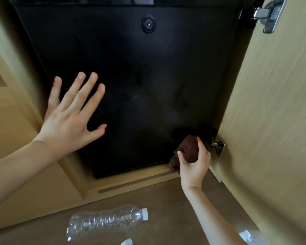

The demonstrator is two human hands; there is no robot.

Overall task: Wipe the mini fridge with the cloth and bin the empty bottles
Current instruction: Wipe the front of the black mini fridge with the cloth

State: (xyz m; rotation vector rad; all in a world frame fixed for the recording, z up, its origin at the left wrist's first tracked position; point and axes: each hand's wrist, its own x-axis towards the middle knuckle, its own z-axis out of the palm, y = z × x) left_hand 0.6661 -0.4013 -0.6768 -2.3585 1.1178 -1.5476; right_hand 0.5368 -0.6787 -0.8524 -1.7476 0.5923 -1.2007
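The right hand (194,161) grips a bunched brown cloth (189,149) between thumb and curled fingers at the lower right corner of the black mini fridge (131,85). The cloth looks soft and limp, best kept wadded in the palm. The left hand (69,121) is spread, fingers straight, at the door's left side. An empty bottle (104,220) lies on the floor (166,200) in front, probably light and crushable; take it round the middle.

The brown floor (166,200) meets the base of the wooden cabinet (131,184). A clear bottle (104,220) lies on its side on the floor, white cap pointing right. A second bottle (126,242) just below it and a third bottle (251,236) near the open door (272,121) are cut off at the bottom edge.
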